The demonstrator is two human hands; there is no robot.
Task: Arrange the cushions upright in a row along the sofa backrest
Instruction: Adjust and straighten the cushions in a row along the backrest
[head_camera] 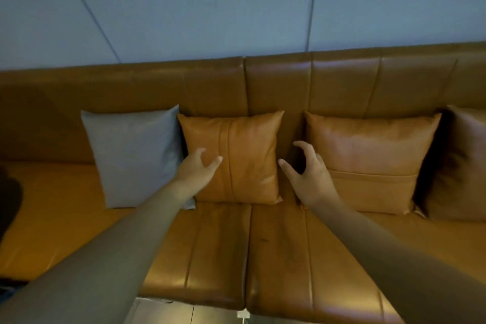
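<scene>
Four cushions are leaning against the sofa backrest (215, 81) here, all standing upright on the seat (223, 244). From the left: a grey cushion (131, 155) in a matte fabric, a tan cushion (242, 155) in smooth leather-look material with a vertical seam, a wider tan cushion (368, 155) with a horizontal seam low down, and a darker brown cushion (462, 160) getting cut off at the frame edge.

Both hands are reaching in around the narrow tan one. The left hand (197, 168) is hovering at its left side with fingers spread and curled, thumb near the face, not clamping anything as far as I can see. The right hand (307, 168) is sitting open in the gap between the two tan cushions, fingers hooked like a claw, also holding nothing.

My guess is they're framing it from both sides to square it up or nudge it, since there's a gap on its right while its left edge is touching, maybe overlapping, the grey one. The leather is looking shiny and slippery, so it'll probably be sliding easily on the seat.
</scene>
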